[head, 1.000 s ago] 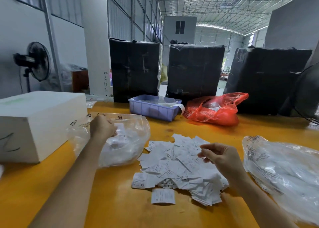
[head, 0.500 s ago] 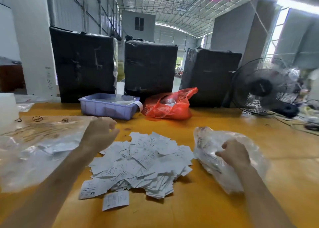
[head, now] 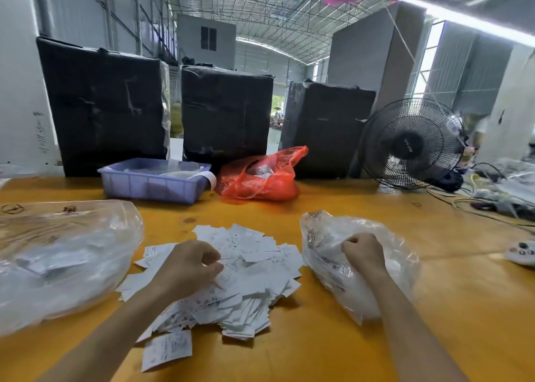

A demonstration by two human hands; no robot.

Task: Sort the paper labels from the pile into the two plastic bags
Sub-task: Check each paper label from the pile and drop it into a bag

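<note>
The left hand has dropped from the frame's left onto the label pile, pinching labels; the right hand stays clenched on the right bag.

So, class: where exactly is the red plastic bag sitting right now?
In the head view, the red plastic bag lies at the far middle of the yellow table, just right of the purple tray and in front of the black-wrapped boxes.

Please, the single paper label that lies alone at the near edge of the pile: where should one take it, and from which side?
Probably at its near edge, coming from the person's side. The single label lies flat on the yellow table, its far edge tucked under the pile of labels; the near edge is free. The left hand is closest. A thin flat sheet may need sliding, then pinching.
</note>
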